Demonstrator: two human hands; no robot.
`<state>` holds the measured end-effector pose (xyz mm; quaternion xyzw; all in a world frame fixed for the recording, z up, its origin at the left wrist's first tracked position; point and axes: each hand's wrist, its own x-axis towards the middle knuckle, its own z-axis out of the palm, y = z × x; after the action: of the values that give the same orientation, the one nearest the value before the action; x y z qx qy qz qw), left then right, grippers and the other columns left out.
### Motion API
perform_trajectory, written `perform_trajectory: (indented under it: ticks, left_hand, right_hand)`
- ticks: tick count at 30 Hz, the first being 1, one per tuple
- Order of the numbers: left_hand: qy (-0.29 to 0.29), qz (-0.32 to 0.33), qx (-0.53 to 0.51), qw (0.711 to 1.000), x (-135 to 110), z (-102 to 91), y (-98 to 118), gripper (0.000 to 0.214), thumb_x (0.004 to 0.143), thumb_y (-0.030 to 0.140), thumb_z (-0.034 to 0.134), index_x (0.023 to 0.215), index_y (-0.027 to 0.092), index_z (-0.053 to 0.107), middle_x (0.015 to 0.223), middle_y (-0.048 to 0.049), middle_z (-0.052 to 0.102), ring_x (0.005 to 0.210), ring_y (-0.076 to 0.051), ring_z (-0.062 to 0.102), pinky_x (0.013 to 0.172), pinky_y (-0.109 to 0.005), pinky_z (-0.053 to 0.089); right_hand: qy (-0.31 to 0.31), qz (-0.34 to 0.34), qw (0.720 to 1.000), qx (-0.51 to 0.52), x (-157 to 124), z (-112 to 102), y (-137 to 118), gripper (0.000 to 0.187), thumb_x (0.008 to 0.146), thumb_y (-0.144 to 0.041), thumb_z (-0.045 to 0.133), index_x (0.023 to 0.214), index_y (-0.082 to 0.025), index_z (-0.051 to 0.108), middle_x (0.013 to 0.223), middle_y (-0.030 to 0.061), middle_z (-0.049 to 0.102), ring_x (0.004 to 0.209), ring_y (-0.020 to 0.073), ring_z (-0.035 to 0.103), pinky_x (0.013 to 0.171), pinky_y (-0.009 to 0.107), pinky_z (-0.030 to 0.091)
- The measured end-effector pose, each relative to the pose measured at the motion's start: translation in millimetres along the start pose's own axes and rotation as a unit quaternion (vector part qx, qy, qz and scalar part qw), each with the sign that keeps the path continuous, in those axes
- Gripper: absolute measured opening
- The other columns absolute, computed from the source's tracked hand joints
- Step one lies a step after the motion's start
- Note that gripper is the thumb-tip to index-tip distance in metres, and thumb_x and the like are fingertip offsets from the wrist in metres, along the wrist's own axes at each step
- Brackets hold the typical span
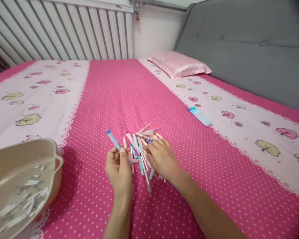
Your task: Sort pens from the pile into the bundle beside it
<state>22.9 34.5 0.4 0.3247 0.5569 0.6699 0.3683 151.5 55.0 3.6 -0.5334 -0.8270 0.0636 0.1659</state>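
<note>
A loose pile of pens in blue, pink and white lies on the pink dotted bedspread in front of me. My left hand is closed on a blue pen, which sticks up and to the left from my fingers. My right hand rests palm down on the right side of the pile, its fingers curled in among the pens. Whether it grips one is hidden.
A beige basin with several white pen caps stands at the lower left. A bundle of blue pens lies apart at the right. A pink pillow and a grey headboard sit beyond, a white radiator behind.
</note>
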Motion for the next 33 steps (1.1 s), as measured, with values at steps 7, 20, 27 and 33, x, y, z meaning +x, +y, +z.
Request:
perform_trajectory:
  ticks: [7,20,27,33]
  left_hand:
    - [-0.005,0.000,0.010,1.000,-1,-0.6,0,0.021,0.079,0.034,0.059,0.089,0.017,0.053,0.077,0.0008,0.059,0.048,-0.008,0.056,0.047,-0.021,0.047]
    - [-0.010,0.006,0.007,1.000,-2,1.9,-2,0.022,0.078,0.036,0.060,0.087,0.017,0.054,0.075,0.0001,0.059,0.056,-0.010,0.056,0.048,-0.019,0.048]
    - [-0.017,0.004,0.014,1.000,-2,2.0,-3,0.023,0.077,0.036,0.060,0.088,0.017,0.054,0.076,-0.0015,0.061,0.063,-0.012,0.059,0.051,-0.021,0.050]
    - [-0.018,0.007,0.012,1.000,-3,2.8,-2,0.024,0.077,0.037,0.060,0.088,0.016,0.054,0.075,-0.0018,0.061,0.063,-0.012,0.059,0.051,-0.020,0.050]
  right_hand:
    - [0.044,0.070,0.995,0.058,3,6,9,0.019,0.085,-0.022,0.050,0.100,-0.015,0.059,0.099,0.0107,0.062,0.096,0.0237,0.052,0.087,0.036,0.039]
    - [-0.006,0.050,0.998,0.038,-2,9,10,0.029,0.080,-0.014,0.046,0.107,-0.017,0.058,0.113,0.0089,0.061,0.124,0.0275,0.034,0.106,0.048,0.013]
    - [0.009,0.028,0.998,0.056,0,10,14,0.030,0.068,-0.008,0.050,0.095,-0.019,0.057,0.104,0.0076,0.060,0.114,0.0236,0.041,0.103,0.042,0.018]
    - [0.030,0.083,0.994,0.058,1,13,13,0.027,0.071,-0.017,0.054,0.098,-0.018,0.055,0.101,0.0083,0.058,0.103,0.0245,0.045,0.097,0.041,0.026]
